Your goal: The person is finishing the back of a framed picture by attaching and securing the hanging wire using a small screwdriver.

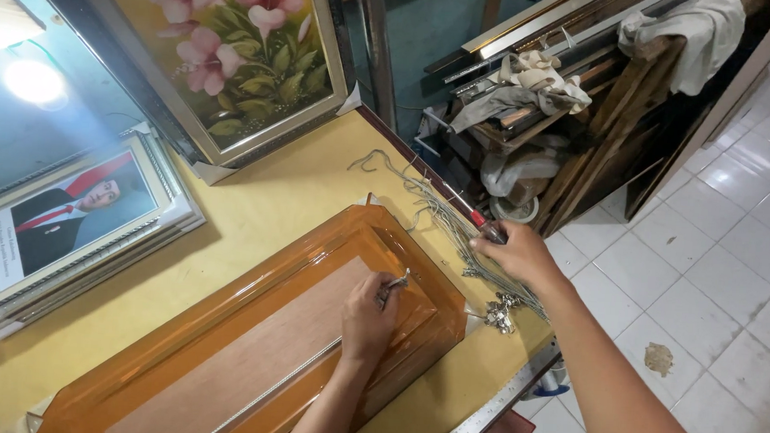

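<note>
Resting on the plywood back of an orange picture frame [264, 342] lying face down on the yellow desk [254, 210], left hand [368, 314] pinching a small metal piece [395, 285]. Right hand [516, 254] closed around a red-handled tool [483, 223] over a bundle of grey wires [442, 215] at desk's edge.

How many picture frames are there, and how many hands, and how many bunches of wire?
Picture frames: 3 – the orange frame lying face down, the flower painting, the portrait frame on a stack.
Hands: 2 – the left hand with a small metal piece, the right hand on the wire bundle.
Wire bundles: 1
Total: 6
</note>
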